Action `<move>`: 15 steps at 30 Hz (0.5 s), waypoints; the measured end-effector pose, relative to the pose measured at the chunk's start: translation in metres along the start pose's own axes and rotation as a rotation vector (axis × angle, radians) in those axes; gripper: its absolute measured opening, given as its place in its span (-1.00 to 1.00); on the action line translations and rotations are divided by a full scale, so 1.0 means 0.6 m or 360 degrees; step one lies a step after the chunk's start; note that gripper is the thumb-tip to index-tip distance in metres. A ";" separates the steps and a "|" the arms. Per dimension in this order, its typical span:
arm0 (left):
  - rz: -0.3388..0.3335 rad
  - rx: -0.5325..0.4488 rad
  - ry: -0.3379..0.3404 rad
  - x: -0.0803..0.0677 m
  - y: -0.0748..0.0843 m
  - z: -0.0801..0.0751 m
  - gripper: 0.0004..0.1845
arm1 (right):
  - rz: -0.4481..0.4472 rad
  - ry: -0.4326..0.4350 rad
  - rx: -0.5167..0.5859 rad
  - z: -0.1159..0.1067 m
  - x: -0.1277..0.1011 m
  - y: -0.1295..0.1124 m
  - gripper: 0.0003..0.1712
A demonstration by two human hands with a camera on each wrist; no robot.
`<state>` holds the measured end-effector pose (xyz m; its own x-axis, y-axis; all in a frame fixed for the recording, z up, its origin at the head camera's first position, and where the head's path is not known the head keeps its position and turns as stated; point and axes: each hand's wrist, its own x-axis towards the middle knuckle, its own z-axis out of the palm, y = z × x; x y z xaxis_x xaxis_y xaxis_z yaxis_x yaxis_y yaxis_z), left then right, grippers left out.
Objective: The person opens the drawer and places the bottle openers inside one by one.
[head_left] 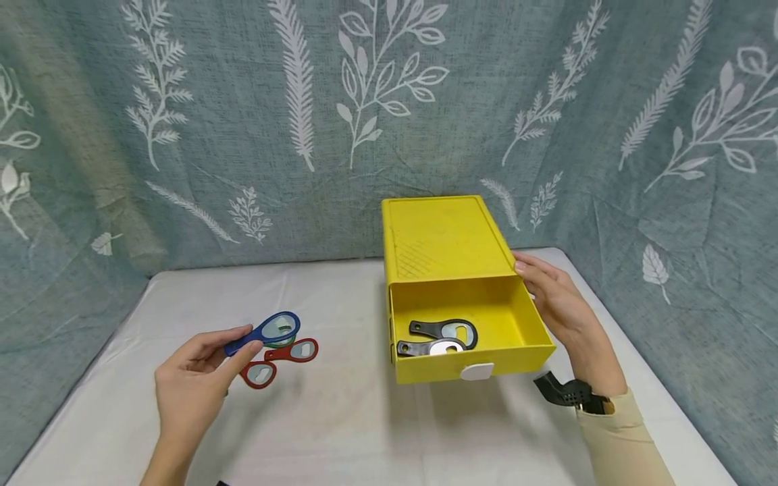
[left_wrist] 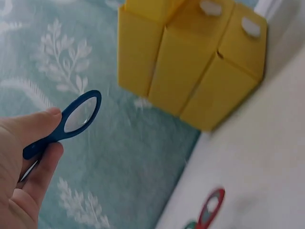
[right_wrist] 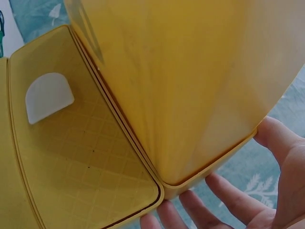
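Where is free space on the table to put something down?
Bare cloth lies in front of the drawer, between the two arms, and behind the red openers toward the curtain. It is crowded around the left hand and inside the drawer's left half, where two black openers lie.

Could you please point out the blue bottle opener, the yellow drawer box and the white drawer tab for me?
blue bottle opener (head_left: 270, 330): head view, on its oval head.
yellow drawer box (head_left: 439, 236): head view, on its top panel.
white drawer tab (head_left: 477, 371): head view, on the tab's middle.
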<state>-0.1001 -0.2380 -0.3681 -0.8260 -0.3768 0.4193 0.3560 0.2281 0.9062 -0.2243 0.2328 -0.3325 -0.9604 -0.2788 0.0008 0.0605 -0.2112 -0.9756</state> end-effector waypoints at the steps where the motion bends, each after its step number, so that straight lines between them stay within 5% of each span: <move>1: 0.0029 -0.0024 -0.0010 0.001 0.007 0.005 -0.67 | 0.0001 0.0003 -0.0003 0.000 0.000 0.000 -0.58; 10: 0.0473 -0.0502 -0.0275 0.005 0.062 0.073 -0.64 | 0.0020 0.0048 -0.0017 0.004 0.000 0.000 -0.53; 15: 0.0554 -0.0529 -0.0381 0.002 0.090 0.116 -0.63 | 0.0012 0.0039 -0.0007 0.005 -0.001 0.001 -0.57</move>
<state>-0.1121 -0.1635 -0.3225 -0.6971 -0.1053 0.7092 0.7138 -0.0083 0.7003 -0.2227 0.2299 -0.3326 -0.9662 -0.2575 -0.0118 0.0666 -0.2051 -0.9765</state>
